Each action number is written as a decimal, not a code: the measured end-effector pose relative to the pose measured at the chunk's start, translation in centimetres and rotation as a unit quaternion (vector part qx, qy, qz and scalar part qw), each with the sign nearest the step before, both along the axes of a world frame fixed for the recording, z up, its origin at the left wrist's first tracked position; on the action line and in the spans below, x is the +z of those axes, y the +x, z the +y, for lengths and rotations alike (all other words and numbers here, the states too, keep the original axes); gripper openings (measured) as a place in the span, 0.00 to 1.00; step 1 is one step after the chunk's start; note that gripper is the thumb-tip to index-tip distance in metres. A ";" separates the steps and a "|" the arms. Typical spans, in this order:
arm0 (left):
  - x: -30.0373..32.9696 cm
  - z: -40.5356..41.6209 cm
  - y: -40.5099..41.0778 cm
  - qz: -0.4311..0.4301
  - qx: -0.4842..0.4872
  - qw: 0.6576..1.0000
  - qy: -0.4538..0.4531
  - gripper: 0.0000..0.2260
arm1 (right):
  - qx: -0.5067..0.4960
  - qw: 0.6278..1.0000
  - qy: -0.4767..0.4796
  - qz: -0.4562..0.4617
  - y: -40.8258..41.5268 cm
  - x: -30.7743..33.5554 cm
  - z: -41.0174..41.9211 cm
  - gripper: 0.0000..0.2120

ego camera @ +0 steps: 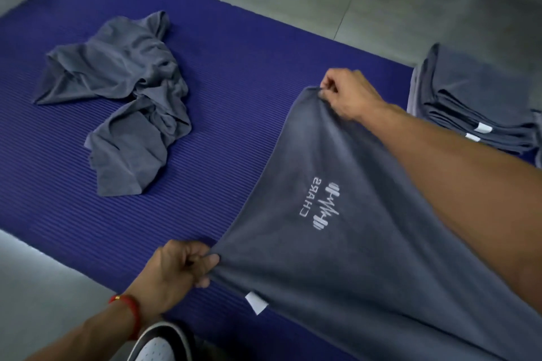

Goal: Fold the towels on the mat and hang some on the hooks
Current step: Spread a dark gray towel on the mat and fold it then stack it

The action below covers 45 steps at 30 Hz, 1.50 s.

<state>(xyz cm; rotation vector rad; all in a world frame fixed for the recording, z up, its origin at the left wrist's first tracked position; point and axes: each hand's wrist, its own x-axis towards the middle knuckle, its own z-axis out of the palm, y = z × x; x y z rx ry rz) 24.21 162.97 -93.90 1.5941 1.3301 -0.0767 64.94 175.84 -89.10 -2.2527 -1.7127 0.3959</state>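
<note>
Head view: the left hand (179,265) pinches the near corner of a grey towel (337,258), and the right hand (347,94) pinches its far corner, so the edge between them is stretched over the blue mat (234,82). A white logo (321,205) shows on the towel. A crumpled towel heap (123,97) lies farther left on the mat; a folded stack (475,102) sits at the mat's right end.

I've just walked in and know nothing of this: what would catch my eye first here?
Two hands, left and right, stretch a grey towel with a white logo over a blue mat. A crumpled towel lies at the left, a folded stack at the right.
</note>
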 end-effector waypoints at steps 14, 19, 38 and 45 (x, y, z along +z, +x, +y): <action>-2.2 8.4 -3.2 0.090 0.097 0.977 0.167 0.05 | 0.004 0.992 -0.029 -0.121 -6.4 -4.8 8.9 0.17; -4.3 7.3 -3.9 0.106 0.013 0.947 0.303 0.01 | 0.151 0.979 -0.003 -0.137 -8.0 -8.4 -1.5 0.18; -4.6 -9.2 12.2 -0.131 -0.619 0.643 0.432 0.16 | 0.167 0.958 -0.126 -0.195 -5.0 -6.5 -46.4 0.19; -4.0 -9.7 14.9 -0.124 -0.642 0.602 0.459 0.03 | 0.124 0.946 -0.184 -0.236 -3.3 -5.5 -50.7 0.27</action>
